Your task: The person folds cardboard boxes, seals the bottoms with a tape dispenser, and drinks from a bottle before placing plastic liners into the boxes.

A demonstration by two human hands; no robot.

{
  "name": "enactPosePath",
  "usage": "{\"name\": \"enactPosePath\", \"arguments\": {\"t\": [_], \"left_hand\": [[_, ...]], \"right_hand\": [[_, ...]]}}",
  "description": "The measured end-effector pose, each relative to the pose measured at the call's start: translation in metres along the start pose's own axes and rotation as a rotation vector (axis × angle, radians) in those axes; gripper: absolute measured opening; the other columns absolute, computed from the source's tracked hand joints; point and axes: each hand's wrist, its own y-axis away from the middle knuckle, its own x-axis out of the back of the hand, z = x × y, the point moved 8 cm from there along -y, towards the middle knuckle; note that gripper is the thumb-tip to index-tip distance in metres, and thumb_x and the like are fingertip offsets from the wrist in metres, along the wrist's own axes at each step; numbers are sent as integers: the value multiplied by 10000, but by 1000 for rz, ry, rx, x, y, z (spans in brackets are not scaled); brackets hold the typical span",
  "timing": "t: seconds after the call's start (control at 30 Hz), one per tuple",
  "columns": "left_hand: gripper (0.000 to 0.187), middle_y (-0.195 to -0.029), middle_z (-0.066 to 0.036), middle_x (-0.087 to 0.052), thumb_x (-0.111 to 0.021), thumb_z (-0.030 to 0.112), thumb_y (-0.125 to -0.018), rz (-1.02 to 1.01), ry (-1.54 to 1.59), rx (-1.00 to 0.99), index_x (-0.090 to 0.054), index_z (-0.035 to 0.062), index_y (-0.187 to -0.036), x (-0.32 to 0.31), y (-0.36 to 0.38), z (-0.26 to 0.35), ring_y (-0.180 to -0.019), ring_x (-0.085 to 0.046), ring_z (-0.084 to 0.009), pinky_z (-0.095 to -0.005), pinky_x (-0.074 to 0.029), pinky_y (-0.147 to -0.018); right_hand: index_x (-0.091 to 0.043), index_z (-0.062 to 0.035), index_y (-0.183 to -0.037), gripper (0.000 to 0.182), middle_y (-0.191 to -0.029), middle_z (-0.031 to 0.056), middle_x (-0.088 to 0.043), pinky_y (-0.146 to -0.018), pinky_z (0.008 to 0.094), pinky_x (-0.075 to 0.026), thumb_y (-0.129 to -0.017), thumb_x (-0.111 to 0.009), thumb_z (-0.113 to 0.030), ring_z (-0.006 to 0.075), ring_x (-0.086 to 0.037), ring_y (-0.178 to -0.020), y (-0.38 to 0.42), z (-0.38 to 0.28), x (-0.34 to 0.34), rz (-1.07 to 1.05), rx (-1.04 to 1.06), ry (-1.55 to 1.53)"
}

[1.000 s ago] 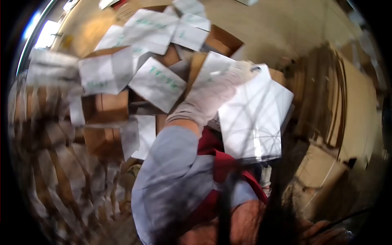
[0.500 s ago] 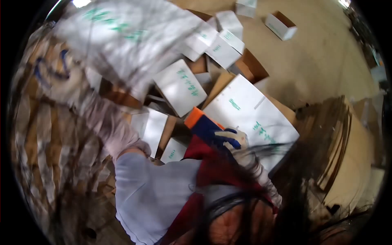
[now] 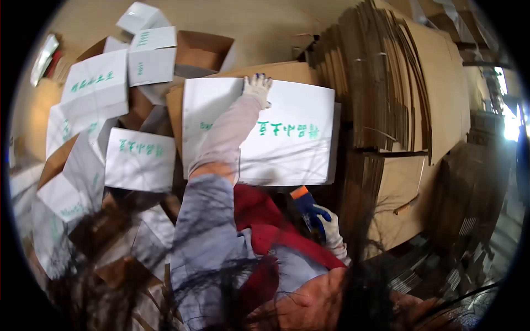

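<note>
My left hand (image 3: 257, 92), in a pale glove with blue fingertips, reaches forward across a flat white cardboard sheet (image 3: 292, 160). Its fingers are spread and rest near the sheet's far edge. Green printed characters mark the sheet, which lies on brown cardboard (image 3: 287, 71). Close to my body, my right hand (image 3: 329, 225), also gloved, is closed around a dark blue tool with an orange end (image 3: 303, 203); its exact kind I cannot make out. The tool is held just below the sheet's near right corner.
On the left lie several white boxes (image 3: 141, 160) with green print, some open and brown inside. Tall stacks of flattened brown cardboard (image 3: 386, 83) stand on the right. Loose dark hair blurs the lower part of the view.
My left hand has come from the far left, beside a large white sheet, onto the flat white sheet in front. The view has turned right. My right hand still grips the blue-and-orange tool.
</note>
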Motion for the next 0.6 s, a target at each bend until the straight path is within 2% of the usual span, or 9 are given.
{"name": "enactPosePath", "arguments": {"t": [0.1, 0.17, 0.23, 0.3, 0.33, 0.43, 0.5, 0.53, 0.6], "left_hand": [[839, -1418, -140, -276, -692, 368, -704, -100, -31, 22, -247, 149, -1382, -21, -31, -3, -1319, -248, -272, -424, -196, -1073], [822, -1404, -128, -303, -705, 355, -692, -143, -44, -11, -277, 145, -1362, -43, -42, -3, -1305, -275, -270, -423, -213, -1063], [805, -1391, -116, -331, -717, 343, -679, -145, -70, -25, -306, 141, -1342, -57, -34, -11, -1292, -303, -268, -422, -231, -1054], [693, -1283, -96, -470, -727, 321, -666, -115, -23, -7, -420, 119, -1253, -70, -11, -24, -1181, -450, -251, -393, -331, -989], [693, -1283, -96, -470, -727, 321, -666, -100, -38, 0, -420, 119, -1253, -63, -2, -27, -1181, -450, -251, -393, -331, -989], [602, -1152, -104, -568, -730, 320, -654, -182, 86, 98, -501, 105, -1168, -37, 24, -41, -1050, -546, -248, -363, -409, -908], [551, -1091, -105, -604, -732, 312, -630, -226, 55, -18, -557, 123, -1117, 17, 56, -28, -983, -588, -248, -398, -468, -821], [551, -1091, -105, -604, -732, 312, -630, -214, 51, 5, -557, 123, -1117, 39, 75, -25, -983, -588, -248, -398, -468, -821], [435, -1050, -104, -610, -720, 320, -646, -437, 176, -290, -615, 117, -1016, 65, 125, 10, -968, -581, -244, -367, -444, -851]], "right_hand": [[-576, 42, -1092, 289, -973, 79, -634, -771, 247, -472, -828, -535, -68, 123, -587, -822, 28, 14, 22, 124, 46, 7], [-573, 39, -1099, 288, -967, 74, -634, -752, 238, -474, -830, -526, -56, 116, -584, -817, 44, 48, 31, 224, -127, -310], [-565, 43, -1105, 292, -968, 80, -629, -734, 229, -473, -834, -513, -53, 111, -581, -816, 49, 40, 31, 250, -127, -310], [-557, 51, -1110, 302, -965, 81, -623, -731, 235, -468, -834, -516, -65, 118, -578, -820, 44, 26, 24, 221, -37, -359], [-557, 56, -1103, 301, -959, 76, -618, -744, 245, -462, -836, -513, -76, 125, -575, -825, 40, 11, 26, 241, 50, -420], [-562, 50, -1099, 308, -981, 94, -613, -777, 269, -458, -841, -514, -113, 141, -571, -860, 40, -41, 66, 278, 368, -203], [-562, 49, -1106, 319, -1015, 115, -601, -783, 276, -459, -843, -513, -124, 161, -574, -881, 28, -63, 109, 295, 472, 110], [-560, 56, -1107, 320, -1024, 120, -596, -789, 283, -459, -841, -512, -116, 171, -575, -889, 37, -90, 123, 356, 588, -19], [-553, 71, -1108, 323, -1036, 128, -589, -814, 302, -455, -838, -506, -99, 192, -575, -905, 60, -157, 139, 353, 760, -139]]}}
